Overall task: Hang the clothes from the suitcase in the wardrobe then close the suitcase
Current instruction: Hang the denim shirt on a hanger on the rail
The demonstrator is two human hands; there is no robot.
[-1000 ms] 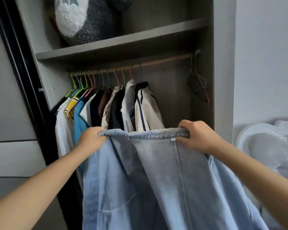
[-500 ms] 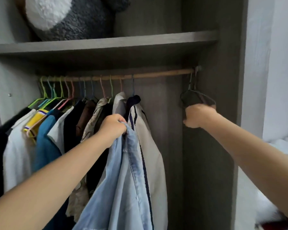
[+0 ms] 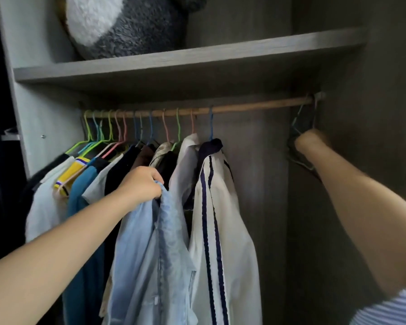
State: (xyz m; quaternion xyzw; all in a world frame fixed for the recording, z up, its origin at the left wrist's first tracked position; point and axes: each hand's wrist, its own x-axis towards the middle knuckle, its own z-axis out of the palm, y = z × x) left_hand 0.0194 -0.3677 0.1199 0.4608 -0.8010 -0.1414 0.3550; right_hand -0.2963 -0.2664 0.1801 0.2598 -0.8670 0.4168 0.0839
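My left hand grips the collar of a light blue shirt, which hangs down in front of the clothes in the wardrobe. My right hand reaches to the far right end of the wooden rail and holds the empty hangers that hang there in the dark corner. The fingers are partly hidden behind the hangers. The suitcase is out of view.
Several shirts hang on coloured hangers along the left half of the rail, the nearest a white shirt with navy stripes. A grey shelf above carries a plush toy. The rail's right half is bare.
My right hand let go of the blue shirt and reached to the empty hangers at the rail's right end. My left hand now holds the shirt alone, bunched at the collar.
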